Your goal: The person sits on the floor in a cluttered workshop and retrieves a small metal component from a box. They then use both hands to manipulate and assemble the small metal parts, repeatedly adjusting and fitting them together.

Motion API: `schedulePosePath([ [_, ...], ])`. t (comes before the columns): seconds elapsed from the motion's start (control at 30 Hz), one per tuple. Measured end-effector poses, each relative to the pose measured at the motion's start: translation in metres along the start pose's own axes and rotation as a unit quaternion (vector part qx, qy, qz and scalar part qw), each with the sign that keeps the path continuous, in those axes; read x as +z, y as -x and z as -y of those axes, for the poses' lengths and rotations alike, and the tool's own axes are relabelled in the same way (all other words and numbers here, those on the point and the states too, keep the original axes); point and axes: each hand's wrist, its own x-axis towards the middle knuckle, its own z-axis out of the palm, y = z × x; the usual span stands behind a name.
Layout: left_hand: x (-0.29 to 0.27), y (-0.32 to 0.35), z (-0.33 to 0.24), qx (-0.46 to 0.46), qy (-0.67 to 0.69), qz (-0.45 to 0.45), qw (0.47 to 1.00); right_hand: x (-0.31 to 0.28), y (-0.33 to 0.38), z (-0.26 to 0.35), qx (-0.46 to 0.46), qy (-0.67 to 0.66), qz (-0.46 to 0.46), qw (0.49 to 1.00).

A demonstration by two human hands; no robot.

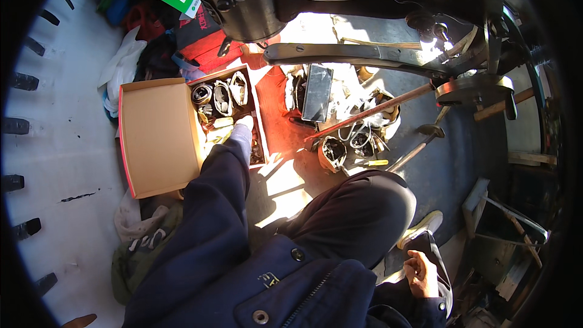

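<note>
My left hand (245, 122) reaches down into a shallow box (261, 146) whose lid is folded back to the left. Only a bright, overexposed bit of that hand shows past the sleeve, and its fingers are not clear. Around it in the box lie rolled bags (223, 98) with dark small parts in them and a pale yellow piece (222, 123). Low at the right, beside my leg, my right hand (422, 273) is closed with curled fingers. Whether it holds anything small is hidden.
Ahead stands a dark metal machine (255, 15) with a long curved lever (358, 53) and a wheel (473, 90). Open bags of small parts (333, 150), a dark flat case (317, 93) and a yellow-handled tool (371, 162) lie on the floor. A wooden-framed stand (477, 206) is at right.
</note>
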Motion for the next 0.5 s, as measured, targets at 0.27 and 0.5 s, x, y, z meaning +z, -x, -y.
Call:
schedulePosePath([
  [0.27, -0.006, 0.040, 0.014, 0.008, 0.314, -0.028, 0.949, -0.003, 0.002, 0.008, -0.001, -0.003, -0.004, 1.000],
  [0.5, -0.019, 0.125, 0.030, 0.049, 0.757, 0.017, 0.651, -0.006, 0.003, 0.010, -0.047, -0.041, -0.016, 0.998],
])
